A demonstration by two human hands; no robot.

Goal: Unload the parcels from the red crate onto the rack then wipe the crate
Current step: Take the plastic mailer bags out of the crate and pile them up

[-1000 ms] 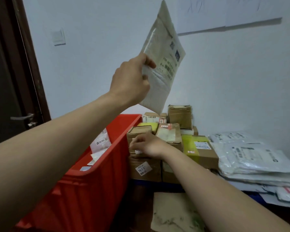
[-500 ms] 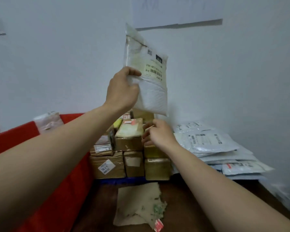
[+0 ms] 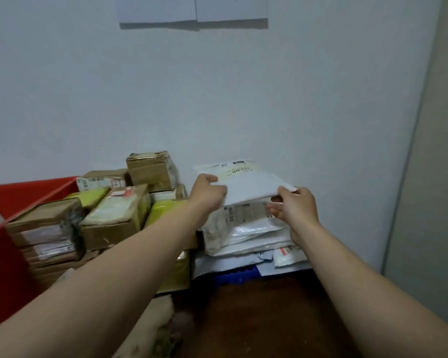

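While the left hand (image 3: 208,195) and right hand (image 3: 299,209) pinch its near corners, seemingly to keep it level, a white mailer (image 3: 248,182) hangs low over the parcel pile (image 3: 246,229), right of the red crate (image 3: 3,257).

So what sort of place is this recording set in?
Likely a small parcel storage or sorting room: labelled cardboard boxes stacked against a plain wall, a pile of plastic mailers beside them, and a red crate at left.
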